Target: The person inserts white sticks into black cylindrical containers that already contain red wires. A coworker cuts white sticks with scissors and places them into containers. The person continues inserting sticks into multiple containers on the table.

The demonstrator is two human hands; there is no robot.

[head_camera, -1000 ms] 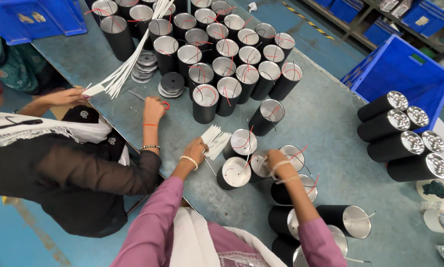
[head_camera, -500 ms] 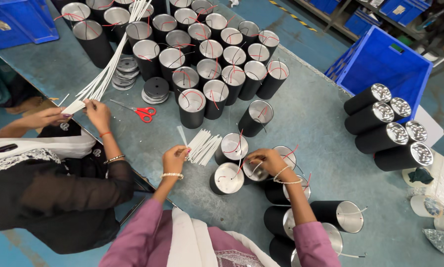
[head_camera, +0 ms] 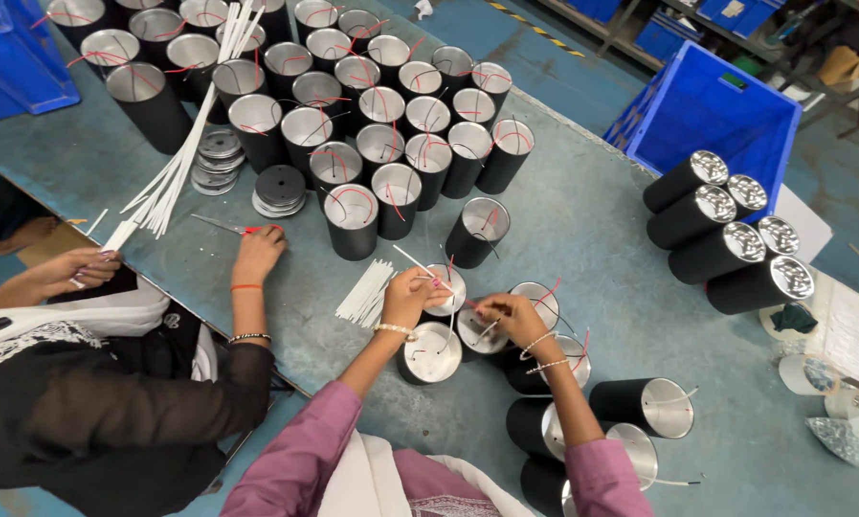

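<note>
Left hand (head_camera: pixel 408 297) pinching white sleeve (head_camera: pixel 416 261), right hand (head_camera: pixel 512 316) fingers pinched on wire above black can (head_camera: pixel 482 333), white sleeve pile (head_camera: pixel 364 295) left of can.

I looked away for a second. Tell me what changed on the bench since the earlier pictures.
The left hand left the pile of white sleeves and now pinches one sleeve over the black cans, close to the right hand. The co-worker's hand came down onto the scissors. The rows of cans and the blue crate stayed put.
</note>
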